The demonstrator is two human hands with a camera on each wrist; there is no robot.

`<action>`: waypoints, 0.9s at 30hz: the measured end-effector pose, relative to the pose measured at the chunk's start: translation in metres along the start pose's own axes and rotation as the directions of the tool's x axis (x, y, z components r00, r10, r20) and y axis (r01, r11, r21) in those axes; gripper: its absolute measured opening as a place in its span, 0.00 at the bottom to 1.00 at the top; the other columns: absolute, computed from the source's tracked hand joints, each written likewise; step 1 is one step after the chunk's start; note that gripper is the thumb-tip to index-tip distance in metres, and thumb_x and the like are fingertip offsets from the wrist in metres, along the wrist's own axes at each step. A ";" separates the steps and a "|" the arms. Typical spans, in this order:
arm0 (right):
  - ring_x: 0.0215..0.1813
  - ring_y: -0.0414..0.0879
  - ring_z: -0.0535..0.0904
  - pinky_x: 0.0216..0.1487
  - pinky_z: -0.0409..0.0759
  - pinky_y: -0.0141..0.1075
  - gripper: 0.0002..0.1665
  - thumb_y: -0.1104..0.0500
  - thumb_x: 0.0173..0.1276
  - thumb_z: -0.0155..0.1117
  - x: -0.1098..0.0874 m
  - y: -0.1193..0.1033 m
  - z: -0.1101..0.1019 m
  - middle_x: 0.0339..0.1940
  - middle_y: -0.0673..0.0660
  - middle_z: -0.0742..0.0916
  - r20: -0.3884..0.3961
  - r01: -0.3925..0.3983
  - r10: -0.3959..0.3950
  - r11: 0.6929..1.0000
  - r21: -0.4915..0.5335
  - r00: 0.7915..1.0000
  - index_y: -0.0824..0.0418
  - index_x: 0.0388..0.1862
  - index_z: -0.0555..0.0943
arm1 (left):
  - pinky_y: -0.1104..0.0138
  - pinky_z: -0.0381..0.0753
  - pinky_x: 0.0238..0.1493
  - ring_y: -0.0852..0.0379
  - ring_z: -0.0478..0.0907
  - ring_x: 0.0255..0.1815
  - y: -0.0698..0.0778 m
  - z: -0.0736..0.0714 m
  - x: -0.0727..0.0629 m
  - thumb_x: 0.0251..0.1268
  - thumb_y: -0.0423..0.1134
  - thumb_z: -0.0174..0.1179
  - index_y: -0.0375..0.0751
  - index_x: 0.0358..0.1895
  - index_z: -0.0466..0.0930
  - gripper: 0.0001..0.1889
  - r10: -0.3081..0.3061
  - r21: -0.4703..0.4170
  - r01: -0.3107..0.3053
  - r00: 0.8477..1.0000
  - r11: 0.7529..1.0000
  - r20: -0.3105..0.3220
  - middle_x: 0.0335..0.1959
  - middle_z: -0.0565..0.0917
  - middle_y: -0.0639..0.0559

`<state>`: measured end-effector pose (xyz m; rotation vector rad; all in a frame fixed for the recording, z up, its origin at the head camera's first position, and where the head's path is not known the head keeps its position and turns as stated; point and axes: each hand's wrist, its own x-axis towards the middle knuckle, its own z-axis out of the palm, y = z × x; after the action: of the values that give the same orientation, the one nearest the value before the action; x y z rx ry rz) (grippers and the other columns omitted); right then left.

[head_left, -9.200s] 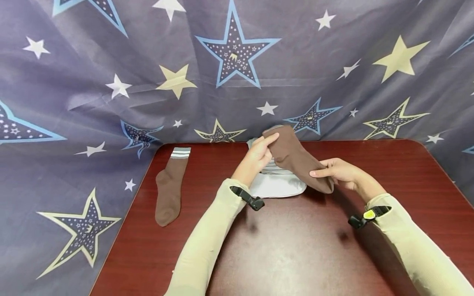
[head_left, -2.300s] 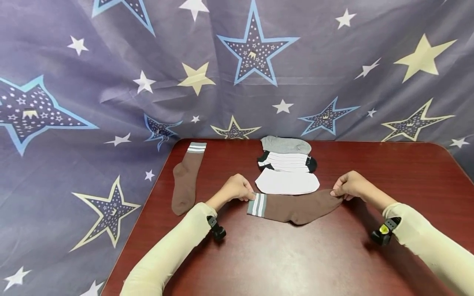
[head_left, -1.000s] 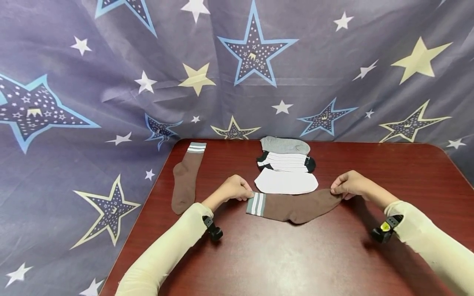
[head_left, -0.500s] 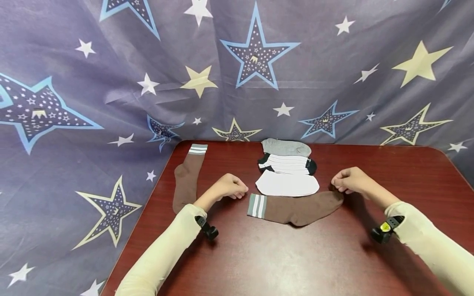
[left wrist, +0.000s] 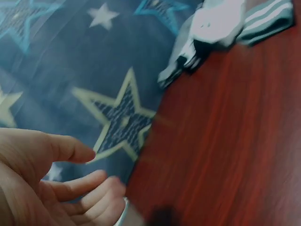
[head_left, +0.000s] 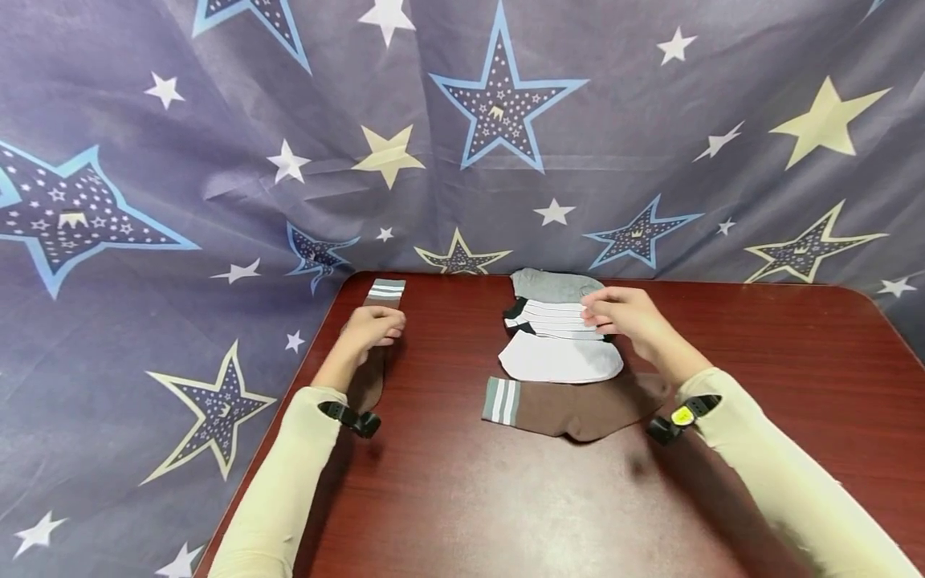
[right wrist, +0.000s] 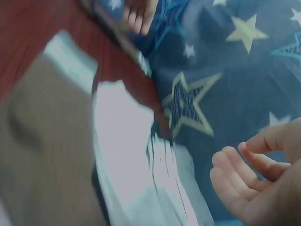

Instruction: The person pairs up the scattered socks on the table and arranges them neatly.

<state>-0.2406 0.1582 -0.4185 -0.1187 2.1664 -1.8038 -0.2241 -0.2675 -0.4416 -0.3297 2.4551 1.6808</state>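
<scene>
My left hand (head_left: 370, 331) hovers over a brown sock (head_left: 373, 379) at the table's left, hiding its middle; the grey, white-striped cuff shows beyond the fingers. In the left wrist view the fingers are relaxed, thumb apart, with nothing between them. My right hand (head_left: 634, 317) is above the sock row, fingers loosely bent and holding nothing, partly covering a white sock with thin dark stripes and black ends (head_left: 552, 318). Behind that lies a grey sock (head_left: 551, 284); in front are a plain white sock (head_left: 560, 359) and a second brown sock (head_left: 552, 406), flat with its cuff to the left.
The socks lie on a dark red wooden table (head_left: 506, 498). A grey-blue curtain with stars (head_left: 462, 201) hangs behind its far edge and along its left side. My wrists wear black straps with cameras.
Both hands have let go of the second brown sock, which stays flat in front of the white one. The left hand has moved left to the other brown sock; the right has moved inward and away.
</scene>
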 end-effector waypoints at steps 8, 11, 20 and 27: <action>0.50 0.44 0.86 0.71 0.76 0.50 0.25 0.64 0.81 0.46 0.018 -0.006 0.066 0.43 0.50 0.88 0.261 -0.132 0.064 0.959 0.251 0.963 0.76 0.71 0.66 | 0.72 0.77 0.39 0.64 0.73 0.37 -0.022 -0.047 0.003 0.69 0.38 0.55 0.26 0.63 0.72 0.24 -0.153 -0.033 0.149 0.960 0.988 -0.235 0.42 0.76 0.54; 0.52 0.45 0.85 0.75 0.70 0.52 0.27 0.62 0.82 0.44 0.022 -0.006 0.090 0.50 0.57 0.87 0.328 -0.176 0.067 0.932 0.316 0.942 0.76 0.73 0.64 | 0.66 0.76 0.43 0.56 0.71 0.42 -0.033 -0.057 0.005 0.68 0.40 0.54 0.27 0.61 0.71 0.23 -0.226 -0.019 0.228 0.944 0.973 -0.239 0.49 0.72 0.49; 0.69 0.59 0.78 0.80 0.62 0.53 0.29 0.63 0.82 0.42 0.031 -0.001 0.146 0.76 0.76 0.66 0.433 -0.310 0.115 0.857 0.413 0.894 0.74 0.77 0.59 | 0.55 0.75 0.70 0.46 0.74 0.63 -0.048 -0.067 0.010 0.70 0.40 0.53 0.25 0.71 0.62 0.31 -0.320 0.002 0.322 0.941 0.947 -0.109 0.58 0.73 0.41; 0.79 0.66 0.62 0.80 0.62 0.50 0.29 0.63 0.82 0.40 0.035 0.008 0.177 0.76 0.75 0.67 0.451 -0.405 0.191 0.799 0.444 0.872 0.73 0.78 0.59 | 0.57 0.81 0.63 0.62 0.80 0.38 -0.051 -0.067 -0.001 0.68 0.41 0.58 0.33 0.55 0.71 0.18 -0.339 0.105 0.338 0.941 0.935 -0.013 0.34 0.74 0.56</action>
<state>-0.2205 -0.0166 -0.4597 0.0079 1.2764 -1.9127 -0.2093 -0.3476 -0.4631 -0.6887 2.3065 1.4019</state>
